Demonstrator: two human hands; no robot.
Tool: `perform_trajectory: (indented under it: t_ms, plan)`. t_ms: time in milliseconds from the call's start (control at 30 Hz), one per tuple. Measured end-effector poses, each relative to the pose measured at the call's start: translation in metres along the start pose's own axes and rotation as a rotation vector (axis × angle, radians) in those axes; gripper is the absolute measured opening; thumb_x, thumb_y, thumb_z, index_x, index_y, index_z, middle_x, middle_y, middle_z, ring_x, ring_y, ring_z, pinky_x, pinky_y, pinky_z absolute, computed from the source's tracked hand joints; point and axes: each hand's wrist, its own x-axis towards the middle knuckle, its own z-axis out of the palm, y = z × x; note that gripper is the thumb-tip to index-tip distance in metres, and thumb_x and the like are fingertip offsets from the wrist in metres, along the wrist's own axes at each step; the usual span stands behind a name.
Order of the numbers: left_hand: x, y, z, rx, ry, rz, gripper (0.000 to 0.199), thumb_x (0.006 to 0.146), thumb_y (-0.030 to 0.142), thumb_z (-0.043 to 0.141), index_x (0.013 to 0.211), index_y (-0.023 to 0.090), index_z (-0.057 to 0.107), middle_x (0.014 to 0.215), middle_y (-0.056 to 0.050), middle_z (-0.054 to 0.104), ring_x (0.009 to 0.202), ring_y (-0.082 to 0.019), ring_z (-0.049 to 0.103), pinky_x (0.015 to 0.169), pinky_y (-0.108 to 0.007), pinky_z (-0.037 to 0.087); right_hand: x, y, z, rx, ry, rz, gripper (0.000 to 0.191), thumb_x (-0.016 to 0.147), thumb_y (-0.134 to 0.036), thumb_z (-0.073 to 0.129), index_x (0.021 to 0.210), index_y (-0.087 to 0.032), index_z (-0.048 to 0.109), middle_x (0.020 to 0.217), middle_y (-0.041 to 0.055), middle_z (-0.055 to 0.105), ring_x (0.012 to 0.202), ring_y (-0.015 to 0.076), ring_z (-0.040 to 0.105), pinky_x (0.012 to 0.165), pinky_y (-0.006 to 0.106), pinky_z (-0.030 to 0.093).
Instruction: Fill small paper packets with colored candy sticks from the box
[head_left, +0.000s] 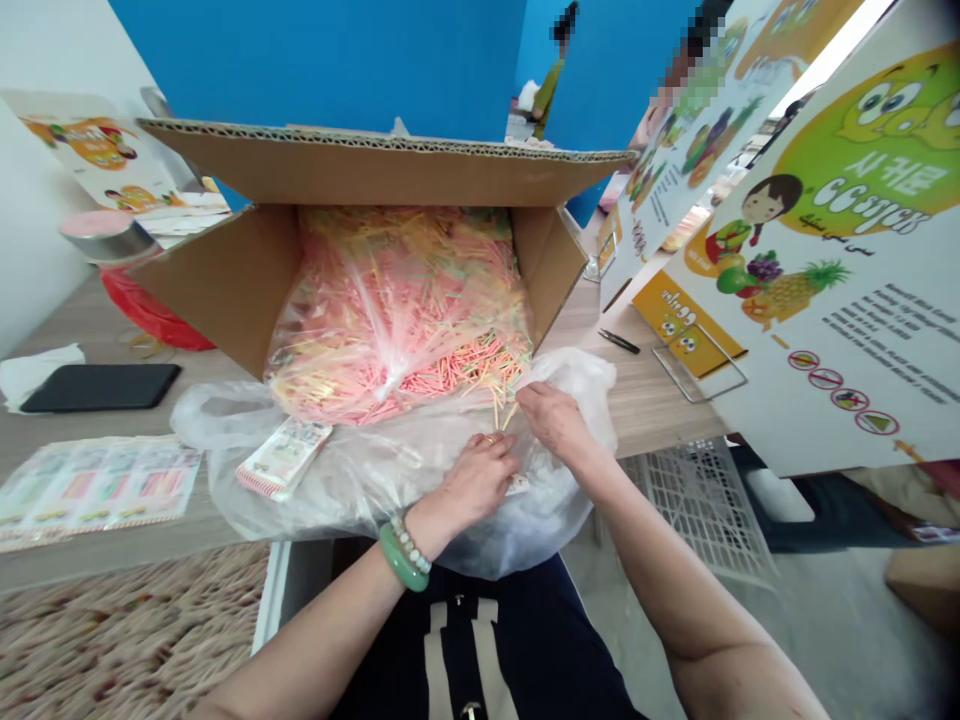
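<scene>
A cardboard box [555, 275] lies with its opening towards me. A clear plastic bag [394, 375] in its mouth is full of thin pink, yellow and green candy sticks [480, 360]. At the bag's lower right edge, my right hand [559, 425] pinches a few yellowish sticks. Just below and left of it is my left hand [484, 475], its fingers curled by the sticks' lower ends. A small printed white piece [517, 485] peeks out under those fingers; whether they grip it is unclear. Both hands are over a crumpled clear plastic sheet [390, 460].
A stack of small printed packets [285, 458] lies on the plastic at left. Farther left are flat printed sheets [105, 485] and a black phone [101, 388]. Tweezers [619, 341] and large printed cartons [840, 300] stand right. A person [551, 95] is in the background.
</scene>
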Motion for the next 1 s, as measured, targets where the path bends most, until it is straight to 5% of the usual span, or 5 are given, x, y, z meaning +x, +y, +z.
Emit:
perform_trajectory:
  t_ms: [200, 367, 600, 800, 1000]
  plan:
    - [0.003, -0.013, 0.010, -0.111, 0.029, -0.053, 0.017, 0.086, 0.009, 0.061, 0.087, 0.019, 0.075, 0.134, -0.012, 0.070, 0.124, -0.032, 0.060, 0.102, -0.051, 0.043, 0.010, 0.008, 0.003, -0.045, -0.044, -0.231, 0.023, 0.098, -0.008, 0.049, 0.110, -0.016, 0.066, 0.112, 0.0092, 0.068, 0.109, 0.0241, 0.054, 0.091, 0.033, 0.043]
    - [0.006, -0.027, 0.021, -0.335, 0.117, -0.069, 0.016, 0.088, 0.014, 0.063, 0.079, 0.022, 0.073, 0.099, -0.007, 0.080, 0.120, -0.027, 0.066, 0.101, -0.045, 0.042, 0.019, 0.010, 0.009, -0.156, -0.093, -0.256, 0.022, 0.097, -0.009, 0.051, 0.110, -0.015, 0.067, 0.111, 0.0130, 0.068, 0.112, 0.0288, 0.054, 0.091, 0.038, 0.041]
    - [0.009, -0.032, 0.029, -0.402, 0.181, -0.066, 0.017, 0.086, 0.015, 0.063, 0.072, 0.022, 0.071, 0.082, -0.004, 0.079, 0.115, -0.025, 0.070, 0.100, -0.042, 0.043, 0.022, 0.015, 0.021, -0.143, -0.057, -0.121, 0.034, 0.098, -0.005, 0.036, 0.121, -0.012, 0.061, 0.114, 0.0155, 0.067, 0.107, 0.0281, 0.056, 0.093, 0.037, 0.040]
    - [0.009, -0.033, 0.028, -0.433, 0.173, -0.064, 0.017, 0.086, 0.015, 0.063, 0.073, 0.022, 0.072, 0.083, -0.003, 0.079, 0.114, -0.024, 0.071, 0.102, -0.041, 0.044, 0.019, 0.012, 0.007, -0.122, -0.056, -0.072, 0.034, 0.095, -0.003, 0.034, 0.116, -0.012, 0.060, 0.107, 0.0158, 0.069, 0.102, 0.0278, 0.060, 0.090, 0.035, 0.041]
    - [0.010, -0.033, 0.028, -0.407, 0.207, -0.027, 0.017, 0.086, 0.013, 0.064, 0.073, 0.021, 0.072, 0.081, -0.004, 0.078, 0.105, -0.024, 0.072, 0.095, -0.039, 0.047, 0.011, -0.018, 0.005, -0.026, -0.220, 0.026, 0.031, 0.098, -0.009, 0.036, 0.116, -0.013, 0.061, 0.106, 0.0144, 0.072, 0.100, 0.0247, 0.066, 0.086, 0.031, 0.045]
